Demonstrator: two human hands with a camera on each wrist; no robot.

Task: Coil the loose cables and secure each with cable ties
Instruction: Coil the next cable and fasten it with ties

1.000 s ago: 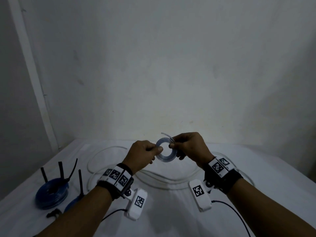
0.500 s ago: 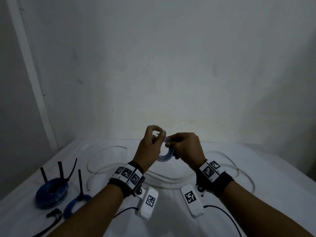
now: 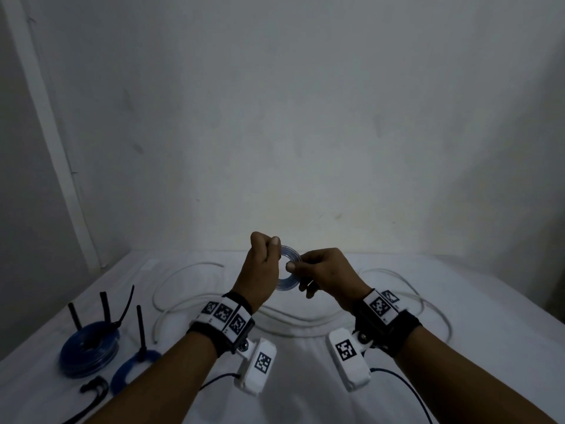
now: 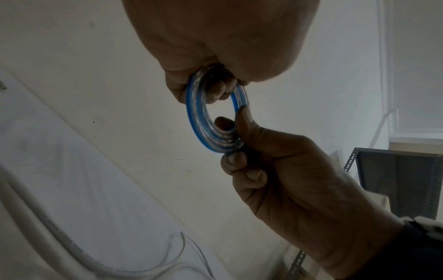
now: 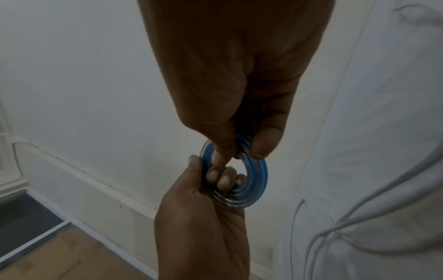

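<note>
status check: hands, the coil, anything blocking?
Left hand and right hand both pinch the small coil, held above the table. No tie on it yet. Nothing in the way.

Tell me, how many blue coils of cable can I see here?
3: a small coil held between both hands, a big tied coil at the table's left, and a partly hidden one beside it.

Under your raised hands the white cable (image 3: 275,313) loops across the mid desk (image 3: 489,347). Left, the tied blue coils (image 3: 88,350) with upright ties (image 3: 105,304) block that corner; the right side lies open.
</note>
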